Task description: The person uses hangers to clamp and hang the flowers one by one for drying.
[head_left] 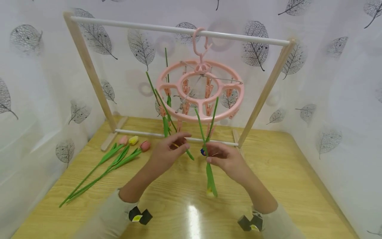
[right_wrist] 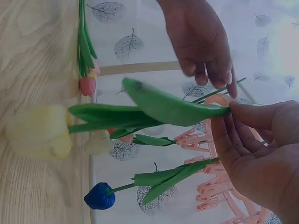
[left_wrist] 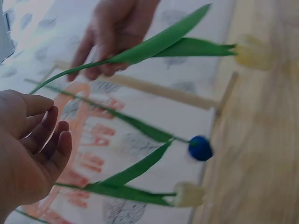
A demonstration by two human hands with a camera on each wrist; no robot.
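Observation:
My right hand (head_left: pixel 225 161) pinches the green stem of an artificial yellow tulip (right_wrist: pixel 39 130), which points bloom-down in front of the pink clip hanger (head_left: pixel 240 94). Close to its left, my left hand (head_left: pixel 167 149) is relaxed with loosely bent fingers and holds nothing. Behind the hands, a blue tulip (left_wrist: pixel 200 148) and a pale tulip (left_wrist: pixel 189 193) hang bloom-down from the hanger's pegs. In the right wrist view, the leaves of the yellow tulip cross in front of other hung flowers. Stems of hung tulips stick up through the ring.
The hanger hooks over the white bar (head_left: pixel 131 25) of a wooden-legged stand. Two pink tulips (head_left: pixel 145 146) and another yellow tulip (head_left: pixel 133 140) lie on the wooden table (head_left: pixel 298 186) at the left. Leaf-print cloth surrounds the back and sides.

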